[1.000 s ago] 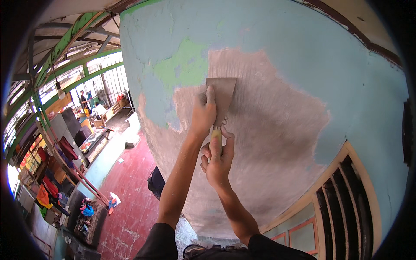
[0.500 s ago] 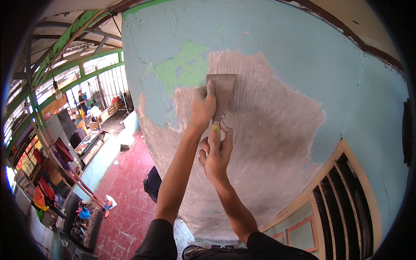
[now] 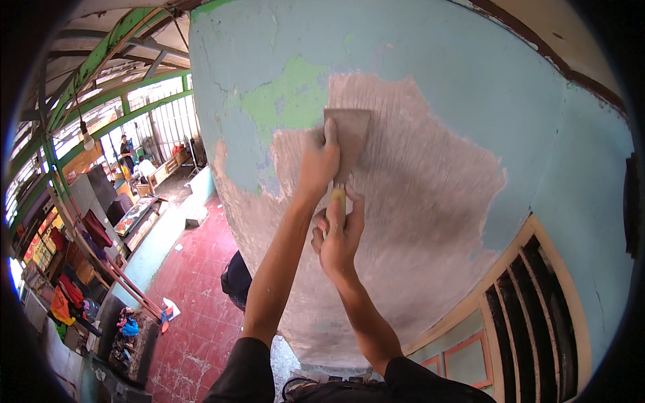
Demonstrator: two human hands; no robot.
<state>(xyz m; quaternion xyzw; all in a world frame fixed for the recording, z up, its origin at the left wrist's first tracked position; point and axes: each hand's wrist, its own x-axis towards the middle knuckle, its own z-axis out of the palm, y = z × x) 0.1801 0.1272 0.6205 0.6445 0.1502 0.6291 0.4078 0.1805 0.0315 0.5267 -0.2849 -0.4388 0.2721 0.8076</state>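
A wide, flat scraper (image 3: 354, 133) with a yellowish handle lies against the wall, blade upward. My right hand (image 3: 341, 243) is closed round the handle, its thumb running up along it. Higher up, my left hand (image 3: 318, 164) grips the left side of the blade, thumb stretched along its face; its other fingers are blurred and partly hidden. Behind the blade is a rough, grey-brown bare patch (image 3: 430, 195) with a ragged edge. Pale blue paint (image 3: 463, 74) surrounds it, and a flaking green patch (image 3: 279, 101) shows at the upper left of the blade.
At the lower right is a wooden-framed vent with dark slats (image 3: 531, 302). Red floor tiles (image 3: 195, 302) extend at the left, beside a dark bag (image 3: 236, 281). Farther left are piled clothes (image 3: 64, 295), a hanging bulb (image 3: 87, 140) and a distant person (image 3: 126, 153).
The view has shifted slightly, so the wall sits a little higher. Both hands and the scraper keep nearly the same place on the wall, grips unchanged.
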